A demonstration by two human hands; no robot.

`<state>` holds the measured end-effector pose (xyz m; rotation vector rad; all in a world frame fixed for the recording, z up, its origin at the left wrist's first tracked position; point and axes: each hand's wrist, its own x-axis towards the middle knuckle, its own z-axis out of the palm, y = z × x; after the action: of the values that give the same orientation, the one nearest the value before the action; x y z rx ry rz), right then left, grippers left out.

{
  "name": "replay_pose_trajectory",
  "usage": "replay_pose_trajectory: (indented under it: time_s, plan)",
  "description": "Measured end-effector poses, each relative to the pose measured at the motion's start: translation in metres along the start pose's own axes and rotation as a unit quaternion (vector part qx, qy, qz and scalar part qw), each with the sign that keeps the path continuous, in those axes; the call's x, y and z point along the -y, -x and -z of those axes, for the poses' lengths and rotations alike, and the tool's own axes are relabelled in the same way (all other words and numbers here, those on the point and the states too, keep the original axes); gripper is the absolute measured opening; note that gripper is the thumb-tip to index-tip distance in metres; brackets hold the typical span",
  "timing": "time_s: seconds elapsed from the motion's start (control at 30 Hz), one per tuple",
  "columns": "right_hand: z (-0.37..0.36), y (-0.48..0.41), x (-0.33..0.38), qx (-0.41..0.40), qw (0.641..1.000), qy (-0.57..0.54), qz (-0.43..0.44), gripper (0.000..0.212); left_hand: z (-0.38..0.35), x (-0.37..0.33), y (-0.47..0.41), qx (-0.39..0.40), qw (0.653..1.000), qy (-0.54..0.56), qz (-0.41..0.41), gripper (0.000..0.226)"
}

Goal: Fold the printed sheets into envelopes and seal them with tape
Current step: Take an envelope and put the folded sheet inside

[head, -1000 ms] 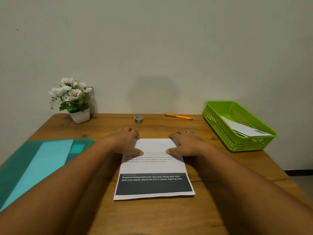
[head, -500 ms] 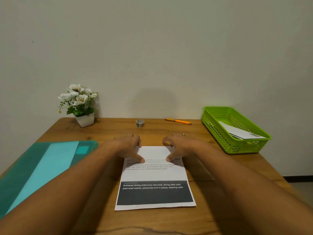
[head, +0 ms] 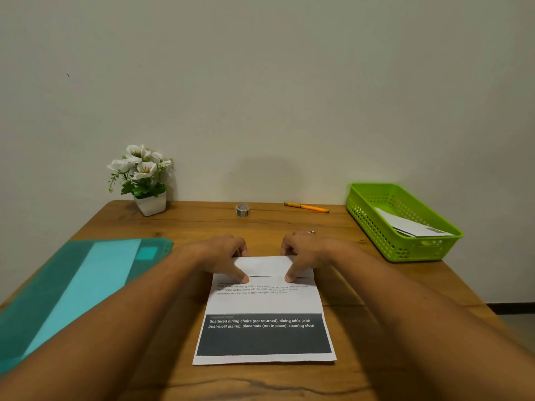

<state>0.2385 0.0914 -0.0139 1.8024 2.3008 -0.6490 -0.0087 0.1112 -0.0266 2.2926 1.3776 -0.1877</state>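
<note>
Currently | white printed sheet with dark banner [head: 265, 319]: flat, mid wooden bench [head: 202, 227], far edge folded toward me | left hand [head: 223, 257], right hand [head: 304, 254]: fingers pressed together, pinning the flap | risk: I judge uneven pressure skews the crease | change: hands closer together than a second ago; small tape roll [head: 242, 210] untouched.

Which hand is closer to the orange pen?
The right hand. It presses the folded sheet just in front of the orange pen, slightly to its left. The left hand presses the sheet too, farther left, nearer the tape roll.
</note>
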Motion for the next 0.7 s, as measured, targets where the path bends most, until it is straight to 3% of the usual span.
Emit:
replay_pose_trajectory:
  time_s: [0.13,0.2,0.47,0.57,0.7]
  plan:
    - [0.0,0.002,0.004,0.009,1.0,-0.022,-0.005,0.089,-0.002,0.002,0.001,-0.001,1.0,0.015,-0.004,0.055]
    - [0.0,0.004,0.007,0.021,0.999,-0.03,-0.009,0.097,-0.002,0.0,0.003,0.008,1.0,0.027,-0.002,0.061]
    - [0.001,0.009,0.014,0.032,0.999,-0.027,-0.009,0.085,-0.003,-0.008,0.009,0.028,0.999,0.046,0.007,0.069]
    - [0.002,0.01,0.019,0.026,1.0,-0.004,0.0,0.079,-0.002,-0.012,0.012,-0.006,1.0,0.011,-0.012,0.063]
    - [0.0,0.011,0.026,-0.018,0.998,0.056,0.022,0.086,-0.004,-0.021,0.017,-0.082,0.996,-0.024,-0.027,0.075]
